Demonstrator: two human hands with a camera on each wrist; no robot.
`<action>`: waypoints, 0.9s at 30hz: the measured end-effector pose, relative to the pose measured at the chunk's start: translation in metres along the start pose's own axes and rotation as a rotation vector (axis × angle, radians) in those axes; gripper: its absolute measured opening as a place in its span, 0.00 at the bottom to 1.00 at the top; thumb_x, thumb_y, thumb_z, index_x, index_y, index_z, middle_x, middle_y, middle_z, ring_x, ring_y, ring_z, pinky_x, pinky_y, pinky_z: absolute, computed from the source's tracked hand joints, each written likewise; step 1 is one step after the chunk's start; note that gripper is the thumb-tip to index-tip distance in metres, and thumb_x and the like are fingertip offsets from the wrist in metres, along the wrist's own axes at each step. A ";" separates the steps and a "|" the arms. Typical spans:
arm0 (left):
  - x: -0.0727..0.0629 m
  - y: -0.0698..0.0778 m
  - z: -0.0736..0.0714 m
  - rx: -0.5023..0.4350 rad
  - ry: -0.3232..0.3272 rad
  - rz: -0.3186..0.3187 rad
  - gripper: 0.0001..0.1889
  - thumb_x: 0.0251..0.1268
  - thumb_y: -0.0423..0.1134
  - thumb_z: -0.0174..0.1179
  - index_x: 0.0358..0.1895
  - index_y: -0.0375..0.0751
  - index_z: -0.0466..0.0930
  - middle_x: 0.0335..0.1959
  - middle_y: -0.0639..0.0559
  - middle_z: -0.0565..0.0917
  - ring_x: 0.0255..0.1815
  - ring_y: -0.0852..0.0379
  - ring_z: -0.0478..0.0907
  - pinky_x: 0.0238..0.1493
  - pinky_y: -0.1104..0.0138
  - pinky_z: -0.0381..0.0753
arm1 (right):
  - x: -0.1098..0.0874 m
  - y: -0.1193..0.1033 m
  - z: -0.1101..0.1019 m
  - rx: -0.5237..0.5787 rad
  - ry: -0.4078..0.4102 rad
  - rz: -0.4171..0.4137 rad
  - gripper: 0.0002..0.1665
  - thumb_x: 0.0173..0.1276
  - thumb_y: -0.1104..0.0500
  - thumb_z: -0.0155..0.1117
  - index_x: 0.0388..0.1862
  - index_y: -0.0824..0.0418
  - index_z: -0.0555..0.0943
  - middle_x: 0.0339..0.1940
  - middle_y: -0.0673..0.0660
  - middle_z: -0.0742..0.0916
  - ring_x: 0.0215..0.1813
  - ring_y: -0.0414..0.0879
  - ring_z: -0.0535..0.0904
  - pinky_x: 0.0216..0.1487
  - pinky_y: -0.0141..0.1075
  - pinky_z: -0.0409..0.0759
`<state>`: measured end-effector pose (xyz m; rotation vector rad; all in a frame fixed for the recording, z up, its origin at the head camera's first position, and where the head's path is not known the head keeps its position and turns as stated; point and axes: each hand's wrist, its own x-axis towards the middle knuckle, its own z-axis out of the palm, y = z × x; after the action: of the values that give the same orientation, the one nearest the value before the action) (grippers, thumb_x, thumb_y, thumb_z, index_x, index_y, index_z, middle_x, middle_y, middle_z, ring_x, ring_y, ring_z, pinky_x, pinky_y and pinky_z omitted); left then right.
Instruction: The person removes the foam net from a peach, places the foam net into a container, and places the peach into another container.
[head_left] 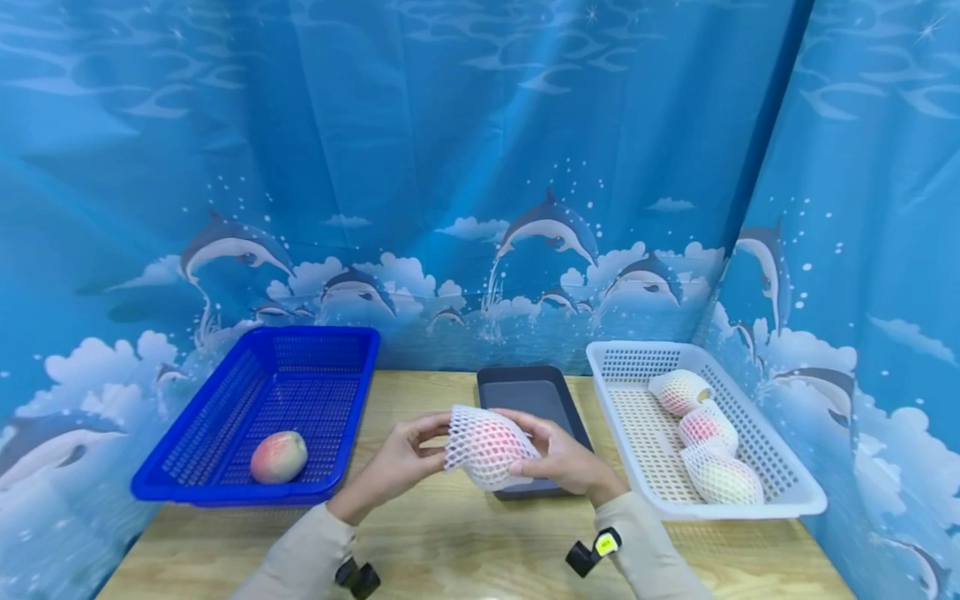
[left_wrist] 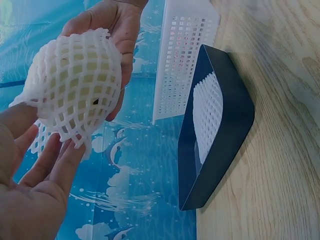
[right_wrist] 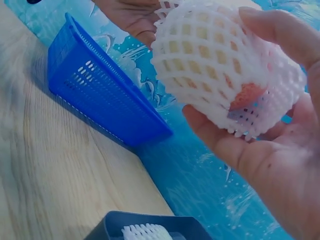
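Observation:
A peach in a white foam net sleeve [head_left: 491, 446] is held up between both hands, above the near part of a dark grey tray [head_left: 525, 387]. My left hand [head_left: 401, 462] pinches the loose left end of the net between thumb and fingers. On the other side, my right hand [head_left: 566, 458] grips the netted peach, its thumb in front and its fingers round the back. Pink skin shows through the mesh in the head view, pale yellow in the left wrist view. Inside the tray lies more white foam netting [left_wrist: 207, 115].
At the left stands a blue basket [head_left: 315, 392] with one bare peach [head_left: 278, 457] in it. A white basket [head_left: 630, 417] at the right holds several netted peaches [head_left: 722, 479]. Behind the wooden table [head_left: 450, 542] hangs a blue dolphin-print curtain [head_left: 450, 167].

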<state>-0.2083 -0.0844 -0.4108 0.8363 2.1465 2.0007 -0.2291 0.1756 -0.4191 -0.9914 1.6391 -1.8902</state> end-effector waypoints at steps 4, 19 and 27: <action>0.000 -0.001 0.003 -0.011 0.003 0.017 0.26 0.54 0.18 0.58 0.61 0.21 0.69 0.57 0.28 0.74 0.57 0.42 0.75 0.51 0.61 0.83 | 0.000 0.004 0.001 0.061 0.012 -0.035 0.41 0.67 0.63 0.63 0.74 0.67 0.56 0.69 0.63 0.71 0.61 0.53 0.75 0.58 0.41 0.80; 0.002 -0.001 0.011 -0.074 0.036 0.020 0.35 0.48 0.18 0.63 0.65 0.23 0.63 0.61 0.28 0.70 0.62 0.34 0.69 0.54 0.60 0.81 | 0.000 0.015 0.013 0.199 0.161 -0.109 0.33 0.71 0.62 0.58 0.73 0.62 0.62 0.65 0.57 0.76 0.59 0.48 0.77 0.58 0.37 0.80; 0.001 -0.005 0.012 -0.014 0.080 0.039 0.37 0.41 0.14 0.59 0.63 0.21 0.64 0.58 0.28 0.71 0.59 0.36 0.71 0.50 0.63 0.83 | 0.004 0.021 0.016 0.100 0.204 -0.106 0.28 0.70 0.69 0.55 0.69 0.60 0.69 0.61 0.54 0.80 0.55 0.45 0.80 0.55 0.36 0.81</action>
<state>-0.2058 -0.0730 -0.4173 0.8159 2.1714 2.1003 -0.2217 0.1583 -0.4378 -0.8857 1.6118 -2.1843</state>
